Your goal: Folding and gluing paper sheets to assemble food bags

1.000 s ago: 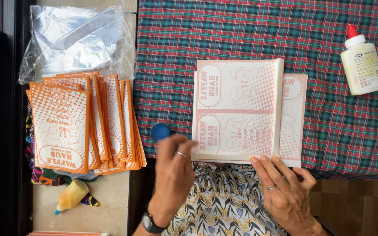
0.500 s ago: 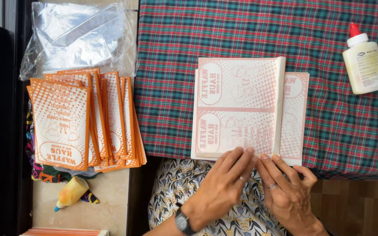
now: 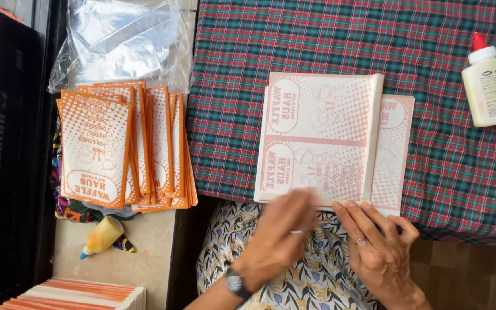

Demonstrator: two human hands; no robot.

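A stack of pale pink printed paper sheets lies on the plaid tablecloth, with a wider sheet sticking out from under its right side. My left hand, wearing a wristwatch, is blurred with motion; its fingers sit at the stack's near edge. My right hand, with a ring on it, rests beside the left hand, fingertips laid flat on the near edge of the sheets. Whether the left fingers pinch a sheet is unclear.
A white glue bottle with a red cap stands at the far right. Left of the table, orange printed pouches lie fanned, with a clear plastic bag behind them. A small yellow bottle and another paper stack lie nearer.
My left hand moved right, from a blue cap at the table's left edge to the stack's near edge beside my right hand. The blue cap is out of sight now.
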